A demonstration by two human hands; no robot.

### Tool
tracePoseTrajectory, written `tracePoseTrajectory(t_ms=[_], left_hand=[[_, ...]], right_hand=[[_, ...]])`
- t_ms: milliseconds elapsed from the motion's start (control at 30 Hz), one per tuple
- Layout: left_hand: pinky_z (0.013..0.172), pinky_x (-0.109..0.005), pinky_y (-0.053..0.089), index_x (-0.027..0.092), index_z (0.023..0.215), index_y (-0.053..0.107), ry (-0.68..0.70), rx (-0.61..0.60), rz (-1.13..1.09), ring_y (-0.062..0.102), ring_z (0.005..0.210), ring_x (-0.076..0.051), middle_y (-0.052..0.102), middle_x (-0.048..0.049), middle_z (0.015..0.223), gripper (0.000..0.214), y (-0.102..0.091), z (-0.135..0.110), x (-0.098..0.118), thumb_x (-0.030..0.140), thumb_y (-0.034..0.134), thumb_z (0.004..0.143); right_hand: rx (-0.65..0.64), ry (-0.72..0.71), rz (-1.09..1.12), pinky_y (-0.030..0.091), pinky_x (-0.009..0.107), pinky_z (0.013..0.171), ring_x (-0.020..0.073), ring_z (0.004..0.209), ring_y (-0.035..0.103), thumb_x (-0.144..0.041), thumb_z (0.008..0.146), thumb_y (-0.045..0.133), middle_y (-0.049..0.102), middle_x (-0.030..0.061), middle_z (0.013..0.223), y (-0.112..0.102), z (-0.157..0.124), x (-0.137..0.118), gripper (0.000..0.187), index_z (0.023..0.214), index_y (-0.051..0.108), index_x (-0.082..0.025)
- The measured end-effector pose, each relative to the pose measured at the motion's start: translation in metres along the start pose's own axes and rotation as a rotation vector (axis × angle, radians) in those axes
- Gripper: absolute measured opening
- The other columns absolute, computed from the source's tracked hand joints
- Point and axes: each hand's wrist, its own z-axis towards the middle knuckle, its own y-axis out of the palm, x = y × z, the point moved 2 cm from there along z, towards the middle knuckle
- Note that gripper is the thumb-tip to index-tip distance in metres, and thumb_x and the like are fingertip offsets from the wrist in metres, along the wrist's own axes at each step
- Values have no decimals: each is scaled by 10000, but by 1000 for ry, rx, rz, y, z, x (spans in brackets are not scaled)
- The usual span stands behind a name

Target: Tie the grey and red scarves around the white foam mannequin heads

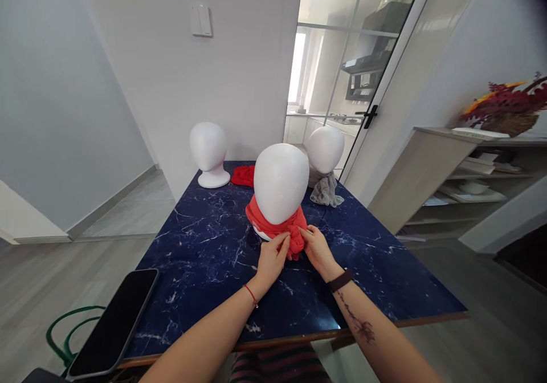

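A white foam mannequin head (281, 180) stands near the middle of the table, with a coral-red scarf (277, 228) wrapped round its neck. The scarf is bunched into a knot-like gather at the front right. My left hand (272, 257) pinches this gather from its left side, thumb and fingers together. On the other side, my right hand (317, 247) grips the scarf's edge between thumb and fingertips. Part of the mannequin's white base shows below the scarf, beside my left hand.
Behind stand a bare white mannequin head (208, 149) at left and another mannequin head (326, 148) with a grey scarf (326, 190) at right. A red cloth (243, 175) lies between them. A phone (115, 320) is at the blue marbled table's (205, 280) left front edge.
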Motion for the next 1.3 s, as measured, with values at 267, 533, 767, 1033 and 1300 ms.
tracePoseTrajectory(t_ms=[267, 533, 767, 1033, 1300], left_hand=[[423, -201, 318, 179, 785, 584, -35, -23, 21, 445, 355, -88, 562, 31, 497, 372, 3, 2, -4, 466, 382, 909], [531, -202, 335, 159, 820, 640, 160, 6, 230, 480, 486, -91, 525, 30, 530, 368, -3, -2, 5, 373, 366, 937], [566, -208, 380, 174, 1085, 660, 179, -11, 341, 527, 523, -110, 619, -7, 601, 374, -3, -1, 3, 332, 350, 945], [687, -230, 467, 200, 1208, 594, 148, -9, 267, 639, 702, -149, 716, -72, 918, 363, 2, 1, -5, 302, 383, 931], [585, -248, 462, 182, 1259, 531, 92, -48, 133, 549, 516, -142, 606, -3, 594, 381, 7, 2, -5, 283, 378, 924]], right_hand=[[-63, -19, 25, 512, 222, 531, 129, 616, 639, -213, 508, 858, 674, -34, 751, 5, -2, 0, 535, 850, 447, -224], [200, -61, -240, 501, 264, 553, 158, 658, 611, -333, 589, 808, 622, 0, 801, -11, 4, -1, 562, 968, 405, -231], [-141, -891, -969, 457, 379, 871, 207, 1051, 518, -238, 871, 473, 531, 82, 1170, 5, -25, -27, 262, 1111, 579, -231], [-248, -943, -1029, 456, 386, 871, 218, 1024, 537, -234, 866, 529, 565, 83, 1080, 9, -33, -28, 69, 896, 584, -205], [-102, -1138, -1002, 510, 299, 679, 164, 812, 598, -176, 906, 466, 610, 55, 961, 3, -38, -26, 186, 1082, 507, -220]])
